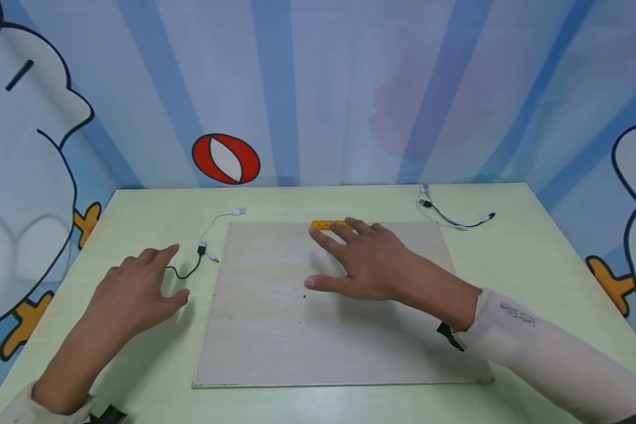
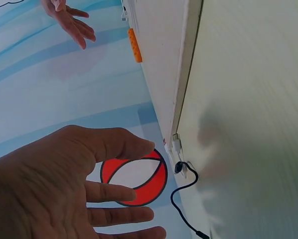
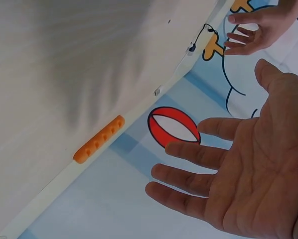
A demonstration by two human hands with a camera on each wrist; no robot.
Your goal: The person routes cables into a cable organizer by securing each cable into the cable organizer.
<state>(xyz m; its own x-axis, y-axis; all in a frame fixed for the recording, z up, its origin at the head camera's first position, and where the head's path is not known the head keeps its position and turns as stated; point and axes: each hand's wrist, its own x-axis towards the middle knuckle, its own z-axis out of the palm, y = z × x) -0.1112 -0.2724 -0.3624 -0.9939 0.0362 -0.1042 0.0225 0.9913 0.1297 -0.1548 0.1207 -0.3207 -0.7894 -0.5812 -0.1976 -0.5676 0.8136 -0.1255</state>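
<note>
My right hand (image 1: 368, 259) hovers over the upper part of a pale board (image 1: 275, 335), fingers spread and holding nothing. Just beyond its fingertips lies an orange bumpy bar (image 3: 100, 139) at the board's far edge, partly hidden by the fingers in the head view. Left of the board, my left hand (image 1: 135, 291) hangs above the table, fingers apart with nothing between them. Nearest to it is a short black cable (image 2: 181, 199), partly covered by the hand in the head view. A white cable with a USB plug (image 1: 238, 211) lies just behind the black one.
At the back right of the pale table (image 1: 530, 265) lie another black cable (image 1: 458, 224) and a white cable (image 1: 420, 206). A printed blue curtain (image 1: 323, 88) with a red and white ball (image 1: 225, 159) rises behind the table and along both sides.
</note>
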